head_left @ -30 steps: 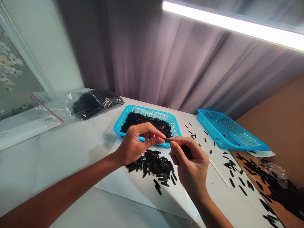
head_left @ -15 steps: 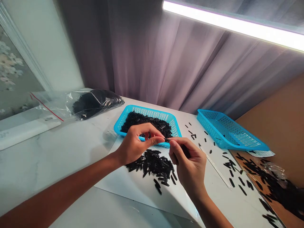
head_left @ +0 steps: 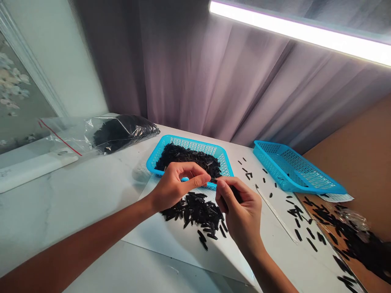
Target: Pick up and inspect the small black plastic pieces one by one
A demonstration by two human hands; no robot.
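My left hand (head_left: 175,187) and my right hand (head_left: 241,211) meet above a white sheet (head_left: 183,244), fingertips pinched together on a small black plastic piece (head_left: 214,180). My right palm also seems to hold a few more black pieces, mostly hidden by the fingers. Below the hands lies a loose pile of black pieces (head_left: 195,211). Just behind them stands a blue basket (head_left: 226,162) heaped with the same black pieces.
A second blue basket (head_left: 293,171) sits at the right. Black pieces lie scattered on the table and on the brown surface (head_left: 360,240) at far right. A clear bag of black pieces (head_left: 119,132) lies at back left. A curtain hangs behind.
Both hands have drifted slightly left and closer together; the black piece between the fingertips shows less than before.
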